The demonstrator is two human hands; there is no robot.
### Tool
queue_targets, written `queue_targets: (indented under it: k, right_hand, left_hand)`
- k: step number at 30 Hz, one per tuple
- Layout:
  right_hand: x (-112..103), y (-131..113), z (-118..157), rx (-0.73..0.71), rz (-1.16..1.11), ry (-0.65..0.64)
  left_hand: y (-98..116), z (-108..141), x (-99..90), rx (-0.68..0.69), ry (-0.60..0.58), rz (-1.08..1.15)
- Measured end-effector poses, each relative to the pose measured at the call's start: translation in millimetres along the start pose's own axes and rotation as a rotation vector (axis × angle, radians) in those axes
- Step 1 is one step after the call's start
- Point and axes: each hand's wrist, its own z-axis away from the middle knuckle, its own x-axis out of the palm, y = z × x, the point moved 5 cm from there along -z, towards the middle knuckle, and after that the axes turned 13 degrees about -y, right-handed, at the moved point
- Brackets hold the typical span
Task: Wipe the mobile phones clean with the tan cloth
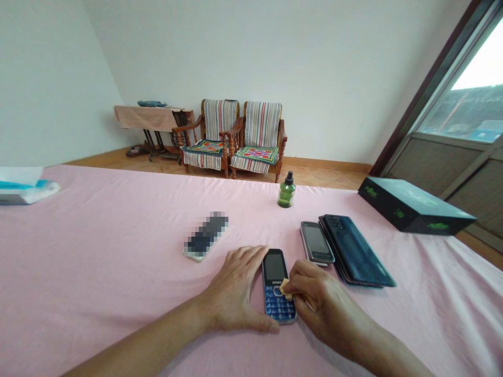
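A blue keypad phone (pixel 275 267) lies face up on the pink cloth, its screen at the far end. My left hand (pixel 237 293) is spread along its left side, fingertips near the top corner and thumb by the bottom edge. Pinched in my right hand (pixel 316 298) is a small yellowish cloth (pixel 285 289), which touches the phone around its centre button. The left hand holds nothing in its palm that I can see; the fingers are apart.
Right of the hands lie a grey phone (pixel 317 242) and a stack of dark phones (pixel 359 251). Farther off are a green spray bottle (pixel 286 192) and a black box (pixel 416 207). A partly pixelated phone (pixel 206 236) lies left; a white-and-blue item (pixel 23 191) sits far left.
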Motion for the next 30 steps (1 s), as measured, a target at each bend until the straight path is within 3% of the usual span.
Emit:
queue_targets:
  k: [9,11,15,30]
  right_hand:
    - [5.9,-13.4,3.8,-0.065,-0.080,-0.037]
    - [5.0,-9.2,2.5,-0.068,-0.131,0.012]
    - [0.6,5.9,0.9,0.028,-0.096,0.156]
    - [6.5,1.9,-5.7,0.143,0.030,0.139]
  left_hand:
    - [0.1,0.5,-0.5,0.019,0.015,0.009]
    - [-0.4,0.4,-0.1,0.014,0.008,0.007]
    - [-1.1,1.1,1.1,-0.001,-0.011,-0.009]
    - [-0.2,0.6,0.3,-0.004,0.011,-0.002]
